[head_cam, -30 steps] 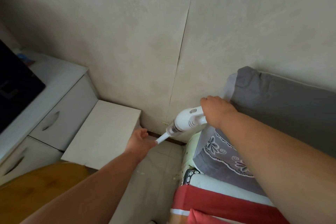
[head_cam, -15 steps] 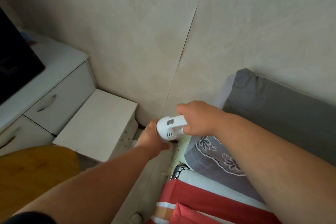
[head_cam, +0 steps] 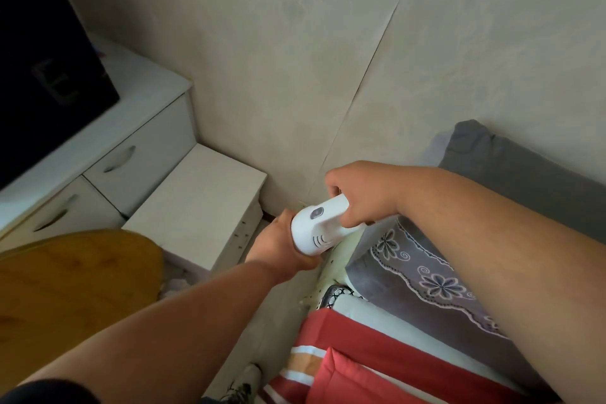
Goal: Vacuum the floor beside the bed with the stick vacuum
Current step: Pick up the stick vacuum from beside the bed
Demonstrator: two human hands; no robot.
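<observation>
The white stick vacuum points away from me, down into the narrow strip of pale floor between the bed and a low white cabinet. Only its motor body with a grey button and vent slots shows; the tube and head are hidden behind it. My right hand is wrapped around the vacuum's handle. My left hand grips the front of the vacuum body from below. The bed lies at the right, with a grey floral pillowcase and a red striped cover.
A low white cabinet stands left of the floor strip, beside a white drawer unit with a dark screen on top. A wooden surface sits at lower left. The beige wall closes the gap. A shoe shows at the bottom.
The vacuum has been pulled back toward me and now points more steeply down, hiding its tube. My left hand slid from the tube up to the body. The view shifted right.
</observation>
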